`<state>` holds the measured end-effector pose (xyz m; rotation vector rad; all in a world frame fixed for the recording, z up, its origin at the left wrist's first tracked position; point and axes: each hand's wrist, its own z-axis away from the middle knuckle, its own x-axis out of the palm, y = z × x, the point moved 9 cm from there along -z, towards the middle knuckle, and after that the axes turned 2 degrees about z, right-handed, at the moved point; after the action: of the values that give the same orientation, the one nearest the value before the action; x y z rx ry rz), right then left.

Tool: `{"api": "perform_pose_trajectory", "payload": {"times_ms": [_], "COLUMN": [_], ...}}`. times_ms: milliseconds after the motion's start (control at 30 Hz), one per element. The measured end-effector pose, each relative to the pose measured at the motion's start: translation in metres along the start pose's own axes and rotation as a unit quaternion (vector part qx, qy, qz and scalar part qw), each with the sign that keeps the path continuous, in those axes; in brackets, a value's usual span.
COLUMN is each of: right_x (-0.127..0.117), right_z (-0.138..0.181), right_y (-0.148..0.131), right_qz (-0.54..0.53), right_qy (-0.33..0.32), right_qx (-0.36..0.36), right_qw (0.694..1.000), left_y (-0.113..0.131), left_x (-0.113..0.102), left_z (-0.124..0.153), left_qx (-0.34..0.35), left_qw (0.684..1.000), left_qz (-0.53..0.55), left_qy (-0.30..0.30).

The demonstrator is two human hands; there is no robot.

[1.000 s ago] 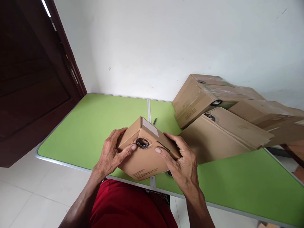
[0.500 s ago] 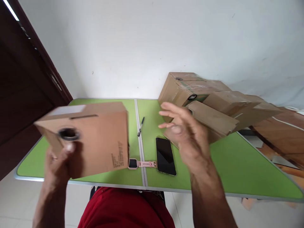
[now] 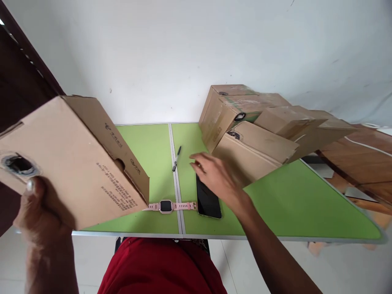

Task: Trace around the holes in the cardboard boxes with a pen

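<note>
My left hand (image 3: 43,216) grips a cardboard box (image 3: 70,167) at the left and holds it tilted above the table. The thumb presses on the face with a round, dark-edged hole; the other fingers are hidden behind the box. Printed characters mark two of its sides. My right hand (image 3: 214,173) is over the upper end of a black smartphone (image 3: 208,200), its fingers stretched out to the left with nothing visible in them. A pen (image 3: 177,158) lies just left of those fingertips. A pink-strapped smartwatch (image 3: 165,206) lies between the box and the phone.
Several cardboard boxes (image 3: 254,153) are piled at the back right of the green folding table (image 3: 294,200), against the white wall (image 3: 171,61). A dark door (image 3: 18,77) is at the left. Brown wooden furniture (image 3: 367,151) stands beyond the table's right side.
My left hand has moved the box left and nearer to me, turning it so another printed side shows. My right hand has moved left and lower, over the phone. The view has shifted slightly.
</note>
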<state>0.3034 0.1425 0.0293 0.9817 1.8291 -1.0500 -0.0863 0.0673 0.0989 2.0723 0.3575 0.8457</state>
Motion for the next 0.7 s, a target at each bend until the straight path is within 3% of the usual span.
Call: {"api": "perform_pose_trajectory", "payload": {"times_ms": [100, 200, 300, 367, 467, 533, 633, 700], "right_x": [0.063, 0.108, 0.132, 0.137, 0.125, 0.103, 0.047, 0.000], "right_z": [-0.031, -0.051, -0.060, -0.062, -0.065, -0.068, -0.071, -0.065], "right_y": [-0.002, 0.002, 0.010, 0.015, 0.016, 0.019, 0.036, 0.055], "right_qz": [0.047, 0.093, 0.117, 0.117, 0.091, 0.054, -0.038, -0.122], "right_qy": [-0.082, -0.127, -0.157, -0.166, -0.138, -0.082, 0.059, 0.167], "right_qx": [-0.022, -0.022, -0.015, -0.013, -0.009, 0.001, 0.042, 0.078], "right_qw": [0.995, 0.987, 0.980, 0.979, 0.986, 0.995, 0.997, 0.975], "left_y": [-0.004, -0.009, -0.018, -0.030, -0.047, -0.051, -0.050, -0.048], "left_x": [0.008, 0.002, -0.010, -0.012, -0.007, -0.002, 0.010, 0.020], "left_z": [0.008, 0.015, 0.019, 0.023, 0.033, 0.040, 0.050, 0.057], "left_qx": [-0.009, -0.033, -0.073, -0.127, -0.214, -0.249, -0.270, -0.274], "left_qw": [0.998, 0.998, 0.994, 0.989, 0.976, 0.968, 0.961, 0.957], "left_qz": [0.054, 0.052, 0.030, 0.029, 0.029, 0.010, -0.017, -0.025], "left_qy": [-0.012, 0.022, 0.070, 0.066, 0.026, -0.001, -0.051, -0.093]}}
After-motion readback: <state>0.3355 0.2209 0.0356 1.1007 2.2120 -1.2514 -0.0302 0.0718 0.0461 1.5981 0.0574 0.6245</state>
